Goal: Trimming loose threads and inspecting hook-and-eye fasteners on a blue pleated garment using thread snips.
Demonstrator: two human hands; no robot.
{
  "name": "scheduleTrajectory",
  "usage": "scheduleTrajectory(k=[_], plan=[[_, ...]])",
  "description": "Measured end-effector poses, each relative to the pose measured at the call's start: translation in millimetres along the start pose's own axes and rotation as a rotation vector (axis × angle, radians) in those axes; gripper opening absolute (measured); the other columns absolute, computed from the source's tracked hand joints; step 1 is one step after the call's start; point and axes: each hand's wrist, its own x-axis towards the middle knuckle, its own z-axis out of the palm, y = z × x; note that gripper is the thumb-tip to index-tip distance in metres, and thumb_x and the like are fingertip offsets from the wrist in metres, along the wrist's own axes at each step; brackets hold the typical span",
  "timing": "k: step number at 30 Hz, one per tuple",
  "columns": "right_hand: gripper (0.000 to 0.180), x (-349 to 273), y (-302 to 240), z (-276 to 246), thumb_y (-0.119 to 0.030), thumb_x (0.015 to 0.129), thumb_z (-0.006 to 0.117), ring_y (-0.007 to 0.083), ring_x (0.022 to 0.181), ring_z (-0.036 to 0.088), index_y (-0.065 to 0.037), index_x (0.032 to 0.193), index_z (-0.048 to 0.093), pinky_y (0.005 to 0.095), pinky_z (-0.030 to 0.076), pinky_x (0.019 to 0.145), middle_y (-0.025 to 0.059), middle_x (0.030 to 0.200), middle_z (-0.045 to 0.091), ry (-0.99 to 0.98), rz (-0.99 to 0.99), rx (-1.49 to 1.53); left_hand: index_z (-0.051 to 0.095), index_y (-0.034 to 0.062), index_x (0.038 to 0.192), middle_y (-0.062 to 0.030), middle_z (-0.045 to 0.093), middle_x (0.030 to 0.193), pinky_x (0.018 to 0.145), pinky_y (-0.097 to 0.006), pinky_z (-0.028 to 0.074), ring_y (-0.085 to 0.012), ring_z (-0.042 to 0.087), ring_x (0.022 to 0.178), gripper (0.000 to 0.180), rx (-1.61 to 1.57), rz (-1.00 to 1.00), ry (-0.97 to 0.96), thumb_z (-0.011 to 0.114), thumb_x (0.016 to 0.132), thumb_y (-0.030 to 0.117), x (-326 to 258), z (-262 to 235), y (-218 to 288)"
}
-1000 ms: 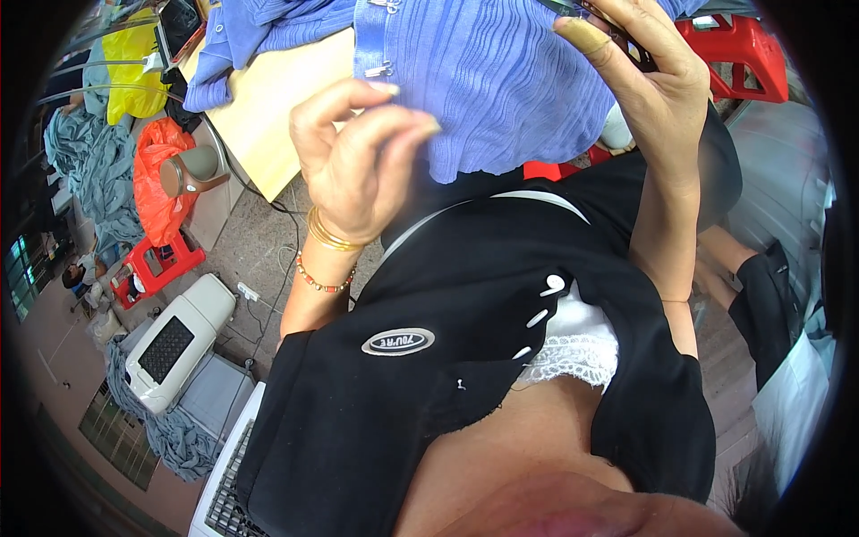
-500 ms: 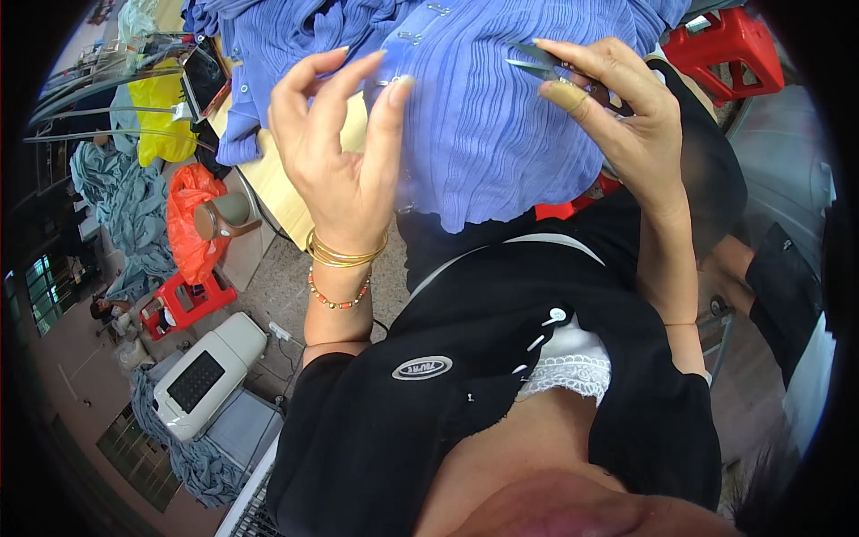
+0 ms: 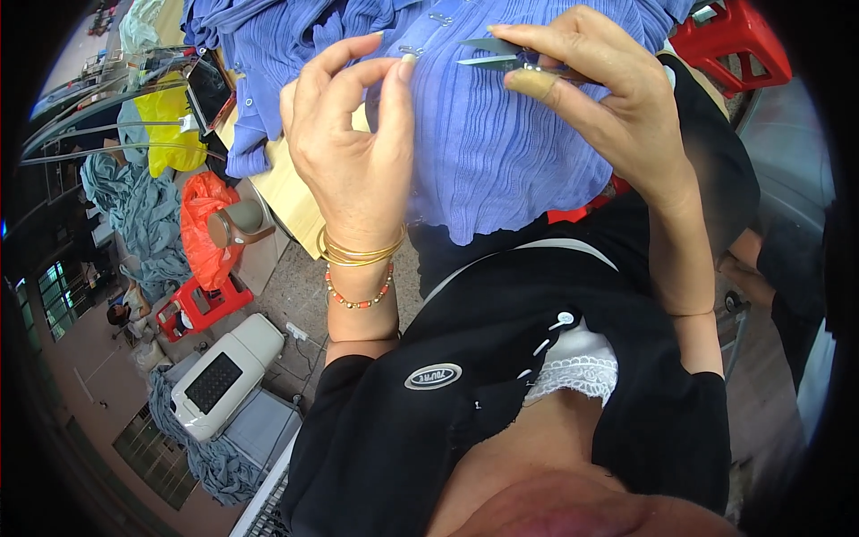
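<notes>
A: Where does the garment (image 3: 510, 134) lie?

B: The blue pleated garment hangs off the wooden bench (image 3: 286, 192) toward the person's chest, a row of small buttons near its top edge. More blue cloth is heaped behind it at the upper left.

A: And the hands?

B: The left hand (image 3: 353, 148) is raised in front of the cloth, its fingers curled, forefinger and thumb nearly meeting at the button row. Whether they pinch a thread is too fine to tell. Gold bangles and a bead bracelet (image 3: 358, 300) circle that wrist. The right hand (image 3: 595, 98) is closed around small snips (image 3: 492, 54), blades pointing left and resting just above the fabric. A tan plaster wraps its thumb.

A: What blocks the view?

B: The left hand covers part of the garment's left side, and the person's black top fills the lower picture.

A: Around them?

B: A phone (image 3: 208, 89) lies at the bench's left end beside a yellow bag (image 3: 174, 125). An orange bag (image 3: 204, 228) sits below it, then a red stool (image 3: 201, 309) and a white machine (image 3: 224, 376) on the floor, with grey cloth (image 3: 134, 215) piled to the left. Another red stool (image 3: 729, 45) stands at the upper right.
</notes>
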Motion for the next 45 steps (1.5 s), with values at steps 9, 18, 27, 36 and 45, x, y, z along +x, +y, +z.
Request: scheduleTrajectory(k=[9,18,27,36,45], plan=[[0.026,30,60,42,-0.017,0.084,0.076,0.0239,0.069,0.057,-0.002,0.105,0.073,0.0342,0.044,0.062,0.0101,0.075,0.060,0.312,-0.761,0.304,0.067,-0.0001,0.092,-0.0101,0.067,0.107,0.087,-0.029,0.047,-0.0157,0.061,0.097,0.008,-0.580,-0.260,-0.006,0.068,0.092,0.008,-7,6,-6],[0.027,21,2,10,-0.018,0.084,0.077,0.0239,0.068,0.056,-0.002,0.105,0.073,0.0341,0.044,0.061,0.0105,0.075,0.058,-0.175,-0.084,0.070,0.066,-0.0053,0.108,-0.0139,0.065,0.119,0.094,-0.027,0.044,-0.0128,0.060,0.102,0.018,-1.001,-0.471,-0.045,0.059,0.099,0.008,-11,-7,-7],[0.024,31,39,47,-0.020,0.084,0.075,0.0273,0.069,0.058,-0.004,0.101,0.074,0.0366,0.045,0.062,0.0104,0.073,0.057,0.194,-0.725,0.107,0.067,-0.0059,0.110,-0.0172,0.066,0.120,0.100,-0.029,0.043,-0.0168,0.061,0.109,0.019,-1.039,-0.446,-0.058,0.059,0.099,0.008,-11,-6,-7],[0.019,29,46,48,-0.014,0.083,0.076,0.0191,0.064,0.057,-0.002,0.098,0.073,0.0328,0.044,0.059,0.0055,0.073,0.058,0.260,-0.812,0.050,0.064,-0.0047,0.112,-0.0155,0.064,0.122,0.097,-0.028,0.043,-0.0141,0.059,0.105,0.019,-0.978,-0.421,-0.049,0.060,0.098,0.007,-14,-5,-6],[0.042,-49,46,21,-0.016,0.073,0.086,0.0091,0.070,0.060,-0.005,0.106,0.062,0.0253,0.048,0.061,0.0015,0.079,0.062,-0.150,0.184,0.107,0.053,-0.0006,0.131,0.0009,0.055,0.091,0.080,-0.024,0.040,-0.0072,0.050,0.085,0.049,-0.506,-0.441,-0.186,0.074,0.088,0.013,-44,-21,-12]])
